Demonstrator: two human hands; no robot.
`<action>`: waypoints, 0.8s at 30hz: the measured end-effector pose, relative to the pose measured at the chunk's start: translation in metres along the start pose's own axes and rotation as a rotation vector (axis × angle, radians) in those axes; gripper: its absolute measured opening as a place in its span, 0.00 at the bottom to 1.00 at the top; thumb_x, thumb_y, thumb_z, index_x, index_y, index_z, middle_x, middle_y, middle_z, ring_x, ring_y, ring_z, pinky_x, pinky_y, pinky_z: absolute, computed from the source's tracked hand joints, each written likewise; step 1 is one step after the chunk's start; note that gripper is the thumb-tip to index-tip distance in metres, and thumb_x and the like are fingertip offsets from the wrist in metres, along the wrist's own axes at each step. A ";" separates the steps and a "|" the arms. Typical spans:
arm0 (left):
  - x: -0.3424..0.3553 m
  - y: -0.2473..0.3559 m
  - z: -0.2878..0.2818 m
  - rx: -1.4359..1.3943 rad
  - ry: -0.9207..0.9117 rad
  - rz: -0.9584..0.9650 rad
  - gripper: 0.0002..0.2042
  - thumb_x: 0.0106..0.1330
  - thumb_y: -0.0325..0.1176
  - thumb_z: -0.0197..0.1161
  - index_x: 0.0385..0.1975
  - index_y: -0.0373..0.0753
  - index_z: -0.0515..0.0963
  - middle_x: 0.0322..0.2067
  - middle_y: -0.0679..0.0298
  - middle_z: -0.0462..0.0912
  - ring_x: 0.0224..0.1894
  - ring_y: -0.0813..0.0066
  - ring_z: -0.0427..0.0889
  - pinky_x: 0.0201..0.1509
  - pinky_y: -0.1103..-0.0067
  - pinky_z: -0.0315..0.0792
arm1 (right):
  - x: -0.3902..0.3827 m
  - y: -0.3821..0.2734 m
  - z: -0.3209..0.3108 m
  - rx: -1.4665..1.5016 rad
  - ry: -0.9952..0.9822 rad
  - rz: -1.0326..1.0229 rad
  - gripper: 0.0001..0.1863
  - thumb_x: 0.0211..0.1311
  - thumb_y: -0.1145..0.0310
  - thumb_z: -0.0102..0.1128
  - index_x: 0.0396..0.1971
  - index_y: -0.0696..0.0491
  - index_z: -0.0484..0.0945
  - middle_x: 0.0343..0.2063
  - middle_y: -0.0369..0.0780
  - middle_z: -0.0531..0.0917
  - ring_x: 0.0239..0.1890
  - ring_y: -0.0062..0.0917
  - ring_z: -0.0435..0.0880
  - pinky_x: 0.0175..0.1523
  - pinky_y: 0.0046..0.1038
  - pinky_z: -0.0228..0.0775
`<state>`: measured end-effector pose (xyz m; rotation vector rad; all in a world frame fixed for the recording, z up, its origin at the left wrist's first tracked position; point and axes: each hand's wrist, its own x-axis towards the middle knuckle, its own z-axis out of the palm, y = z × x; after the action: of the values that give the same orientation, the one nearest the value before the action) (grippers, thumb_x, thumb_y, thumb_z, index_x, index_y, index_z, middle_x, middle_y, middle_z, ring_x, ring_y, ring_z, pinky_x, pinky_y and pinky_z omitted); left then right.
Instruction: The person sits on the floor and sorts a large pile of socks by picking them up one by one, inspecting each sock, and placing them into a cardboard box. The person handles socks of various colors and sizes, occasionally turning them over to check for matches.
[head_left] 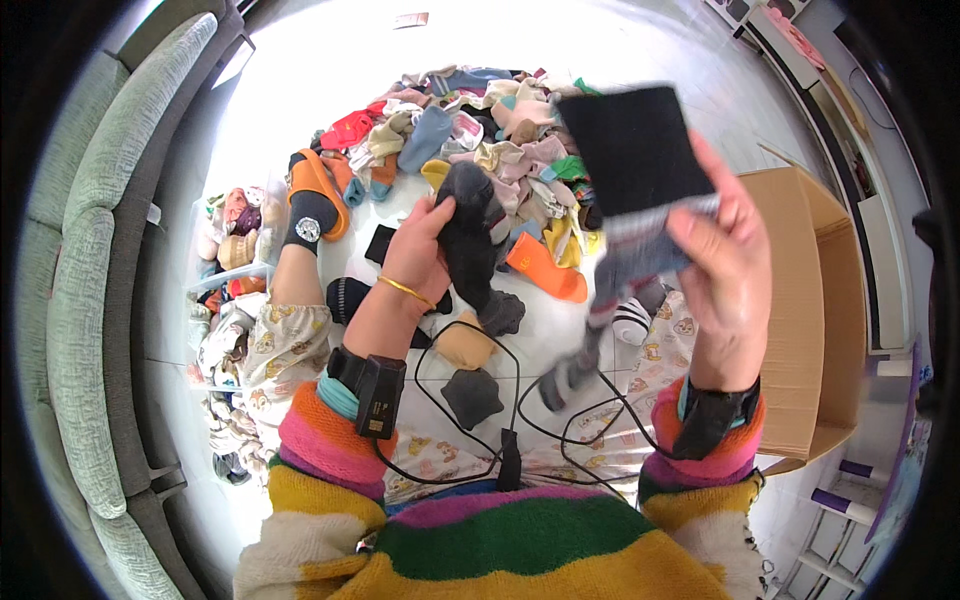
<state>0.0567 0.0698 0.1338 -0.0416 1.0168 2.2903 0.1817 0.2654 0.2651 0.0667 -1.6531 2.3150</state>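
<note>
Black-cuffed sock [640, 150] is hanging from clasping right hand [733, 262], left hand [414, 258] is pinching dark sock [466, 248]; probably comparing them, next move likely needing both held together.

Living room, with grey sofa [92, 350]

Just off centre toward twelve o'clock, a plain black sock [468, 245], held bunched at the top and hanging limp. At two o'clock, a gray striped sock [632, 240] with a broad, flat black cuff [632, 150], dangling blurred toward seven o'clock.
</note>
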 end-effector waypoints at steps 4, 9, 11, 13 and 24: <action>-0.010 -0.019 -0.029 -0.019 0.195 0.054 0.25 0.60 0.22 0.42 0.58 0.53 0.52 0.44 0.57 0.70 0.41 0.65 0.75 0.42 0.70 0.73 | 0.017 -0.012 0.021 0.265 -0.134 -0.185 0.19 0.52 0.79 0.51 0.46 0.61 0.67 0.38 0.42 0.78 0.39 0.25 0.77 0.48 0.24 0.66; -0.008 -0.039 -0.050 -0.237 0.107 0.067 0.24 0.60 0.20 0.39 0.57 0.50 0.56 0.49 0.61 0.67 0.48 0.64 0.71 0.50 0.69 0.68 | 0.005 0.032 0.024 0.299 -0.415 -0.042 0.13 0.55 0.62 0.50 0.29 0.58 0.73 0.29 0.42 0.79 0.32 0.26 0.78 0.48 0.29 0.66; -0.008 -0.039 -0.052 -0.391 0.031 -0.009 0.21 0.62 0.22 0.38 0.55 0.45 0.58 0.50 0.60 0.67 0.49 0.64 0.70 0.53 0.69 0.66 | -0.014 0.059 0.014 -0.018 -0.440 0.216 0.08 0.51 0.69 0.55 0.27 0.58 0.75 0.24 0.39 0.79 0.28 0.24 0.78 0.43 0.25 0.68; -0.012 -0.038 -0.048 -0.504 -0.116 -0.071 0.17 0.62 0.24 0.39 0.51 0.41 0.63 0.48 0.59 0.69 0.48 0.65 0.71 0.52 0.69 0.67 | -0.031 0.093 0.011 -0.292 -0.501 0.221 0.14 0.52 0.66 0.53 0.36 0.59 0.74 0.24 0.38 0.79 0.30 0.21 0.77 0.45 0.25 0.65; -0.034 -0.052 -0.005 0.037 -0.054 -0.044 0.09 0.60 0.28 0.53 0.40 0.38 0.70 0.33 0.69 0.75 0.34 0.82 0.75 0.36 0.85 0.70 | -0.021 0.153 0.011 -0.426 0.094 0.145 0.27 0.46 0.63 0.64 0.44 0.59 0.66 0.43 0.42 0.69 0.46 0.25 0.69 0.50 0.22 0.61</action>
<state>0.1121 0.0749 0.1049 0.0129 1.0202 2.2210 0.1602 0.2056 0.1239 -0.2559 -2.1193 1.9721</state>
